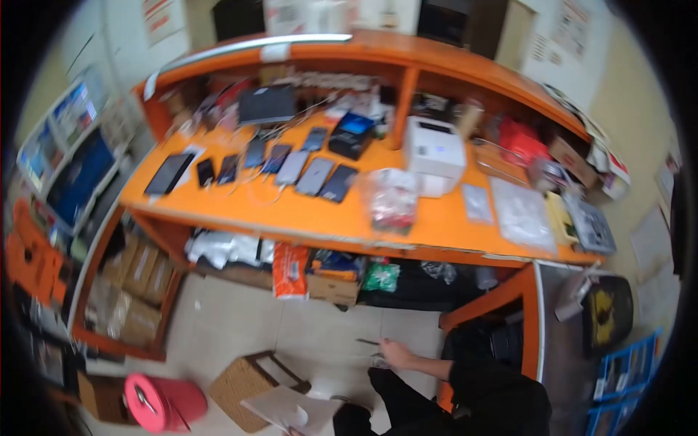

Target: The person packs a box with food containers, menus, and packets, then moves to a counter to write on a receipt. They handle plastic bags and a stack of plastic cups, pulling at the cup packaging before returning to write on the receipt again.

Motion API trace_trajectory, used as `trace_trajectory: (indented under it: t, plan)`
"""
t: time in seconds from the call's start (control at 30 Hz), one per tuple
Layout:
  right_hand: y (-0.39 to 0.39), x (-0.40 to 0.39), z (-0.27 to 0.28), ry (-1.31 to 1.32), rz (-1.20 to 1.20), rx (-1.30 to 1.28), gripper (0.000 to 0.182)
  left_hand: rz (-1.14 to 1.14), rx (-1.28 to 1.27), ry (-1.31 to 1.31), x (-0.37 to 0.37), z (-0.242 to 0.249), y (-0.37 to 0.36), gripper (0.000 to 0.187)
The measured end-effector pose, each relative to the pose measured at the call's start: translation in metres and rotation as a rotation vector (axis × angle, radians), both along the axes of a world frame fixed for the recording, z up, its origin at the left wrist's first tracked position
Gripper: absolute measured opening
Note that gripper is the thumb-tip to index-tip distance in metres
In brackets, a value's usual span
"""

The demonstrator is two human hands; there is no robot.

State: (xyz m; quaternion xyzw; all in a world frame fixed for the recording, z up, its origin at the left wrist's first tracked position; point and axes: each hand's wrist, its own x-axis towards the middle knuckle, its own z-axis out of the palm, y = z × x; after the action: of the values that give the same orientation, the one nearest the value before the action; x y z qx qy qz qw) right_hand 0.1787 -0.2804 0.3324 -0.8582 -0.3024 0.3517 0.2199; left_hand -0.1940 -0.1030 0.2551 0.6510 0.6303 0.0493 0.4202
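My right hand (396,354) is low in front of me, above the tiled floor, with its fingers closed. A thin dark stick-like object (368,341) pokes out of it to the left; blur hides its exact kind. Just a bit of my left hand (294,432) shows at the bottom edge, gripping the lower edge of a flat white sheet (280,404). That sheet partly covers a woven-seat stool (236,389). My shoes and dark trouser legs are between the two hands.
An orange counter (443,218) spans the view, carrying several phones (316,176), a white printer (435,149), a black card terminal (352,134) and plastic bags (392,200). Lower left stand a pink lidded bin (182,403) and cardboard boxes (138,320). An orange packet (291,270) hangs beneath the counter.
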Motion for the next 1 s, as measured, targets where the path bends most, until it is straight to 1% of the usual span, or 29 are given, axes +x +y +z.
trace_trajectory:
  t: [0.07,0.1,0.13,0.17,0.2,0.23,0.27,0.3,0.33,0.37,0.4,0.47,0.5,0.53,0.6,0.63,0.67,0.7,0.73,0.77,0.8,0.87,0.9,0.93,1.0]
  plan:
    - [-0.05,0.021,0.039,-0.273,-0.206,-0.053,0.016,-0.299,-0.021,0.219,0.044,0.096,0.001,0.038]
    - [-0.074,0.024,0.054,-0.328,-0.359,-0.028,0.015,-0.444,-0.034,0.335,0.068,0.128,-0.001,0.035]
    - [-0.095,0.028,0.066,-0.39,-0.504,-0.009,0.015,-0.485,-0.024,0.328,0.093,0.139,0.004,0.035]
    - [-0.115,0.029,0.074,-0.397,-0.536,-0.018,0.015,-0.521,-0.102,0.18,0.116,0.149,0.009,0.034]
    - [-0.135,0.027,0.075,-0.478,-0.709,0.11,0.015,-0.546,-0.18,0.036,0.141,0.16,0.006,0.033]
    - [-0.15,0.026,0.081,-0.562,-0.872,0.236,0.015,-0.564,-0.184,0.033,0.171,0.178,-0.002,0.033]
    - [-0.164,0.025,0.089,-0.57,-0.882,0.23,0.015,-0.573,-0.244,-0.203,0.206,0.198,-0.01,0.026]
    - [-0.174,0.023,0.101,-0.569,-0.994,0.311,0.018,-0.571,-0.305,-0.437,0.243,0.222,-0.02,0.021]
    - [-0.185,0.025,0.109,-0.569,-1.103,0.392,0.021,-0.559,-0.369,-0.671,0.279,0.243,-0.03,0.02]
    - [-0.197,0.032,0.112,-0.511,-1.198,0.446,0.027,-0.659,-0.431,-0.553,0.311,0.261,-0.033,0.02]
    - [-0.211,0.038,0.12,-0.513,-1.2,0.432,0.027,-0.756,-0.493,-0.429,0.343,0.279,-0.035,0.02]
    - [-0.231,0.056,0.144,-0.531,-1.31,0.506,0.03,-0.754,-0.528,-0.658,0.401,0.333,-0.069,0.024]
    - [-0.24,0.071,0.154,-0.633,-1.378,0.584,0.031,-0.734,-0.522,-0.713,0.427,0.342,-0.083,0.025]
    - [-0.248,0.088,0.165,-0.737,-1.438,0.666,0.032,-0.711,-0.514,-0.769,0.451,0.342,-0.094,0.026]
    - [-0.266,0.12,0.195,-0.859,-1.464,0.691,0.029,-0.67,-0.632,-0.904,0.505,0.321,-0.116,0.028]
    - [-0.272,0.138,0.202,-0.854,-1.453,0.692,0.029,-0.709,-0.591,-0.889,0.531,0.304,-0.123,0.028]
    - [-0.276,0.156,0.208,-0.842,-1.45,0.715,0.025,-0.748,-0.55,-0.873,0.557,0.285,-0.127,0.029]
    - [-0.277,0.175,0.213,-0.828,-1.447,0.733,0.021,-0.772,-0.501,-0.812,0.58,0.267,-0.131,0.03]
    - [-0.269,0.194,0.219,-0.822,-1.435,0.727,0.021,-0.794,-0.457,-0.75,0.603,0.244,-0.134,0.031]
    - [-0.254,0.213,0.222,-0.84,-1.318,0.698,0.017,-0.766,-0.371,-0.767,0.625,0.201,-0.133,0.031]
    - [-0.24,0.228,0.223,-0.859,-1.2,0.665,0.013,-0.754,-0.382,-0.768,0.628,0.19,-0.13,0.031]
    - [-0.222,0.261,0.201,-0.758,-0.933,0.567,0.009,-0.908,0.039,-0.619,0.641,0.181,-0.128,0.032]
    - [-0.208,0.274,0.198,-0.656,-0.894,0.545,0.01,-0.889,-0.036,-0.617,0.639,0.196,-0.127,0.032]
    - [-0.191,0.285,0.195,-0.54,-0.854,0.523,0.012,-0.867,-0.057,-0.596,0.636,0.194,-0.126,0.032]
    - [-0.156,0.301,0.196,-0.415,-0.821,0.518,0.015,-0.848,-0.13,-0.597,0.633,0.188,-0.117,0.033]
